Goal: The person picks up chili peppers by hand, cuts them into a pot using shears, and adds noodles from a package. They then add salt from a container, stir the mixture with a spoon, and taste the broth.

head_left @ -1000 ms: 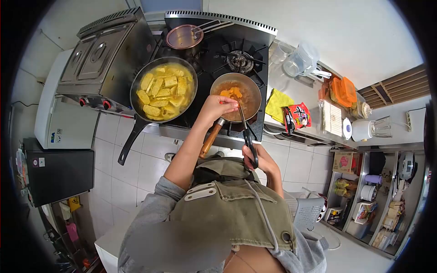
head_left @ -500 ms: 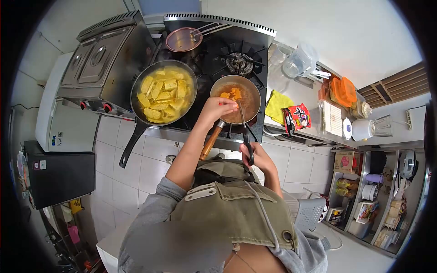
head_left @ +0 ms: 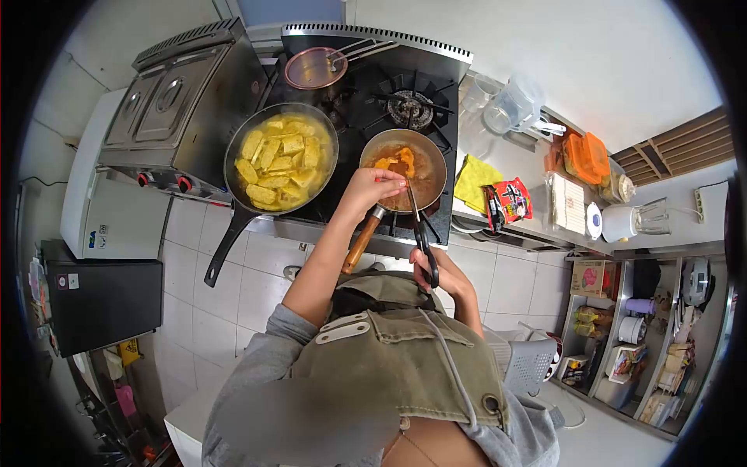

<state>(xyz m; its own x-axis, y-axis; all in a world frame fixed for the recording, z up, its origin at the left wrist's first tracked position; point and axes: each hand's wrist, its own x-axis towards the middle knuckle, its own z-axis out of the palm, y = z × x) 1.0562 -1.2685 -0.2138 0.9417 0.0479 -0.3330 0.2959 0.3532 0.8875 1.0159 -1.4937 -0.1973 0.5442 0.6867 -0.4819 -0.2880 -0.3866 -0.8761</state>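
Holding one scissors, right hand, left hand, three pans

Grey sleeves, olive apron (cream strap tabs)

Three pans sit on the stove: one big frying pan of yellow pieces at its left, one saucepan of orange broth at its front right, one small copper pan at its back. One burner on the stove carries no pan. Over its front edge I count two hands, a left hand and a right hand, with one pair of scissors; right of the stove lie one yellow cloth and one red noodle packet.
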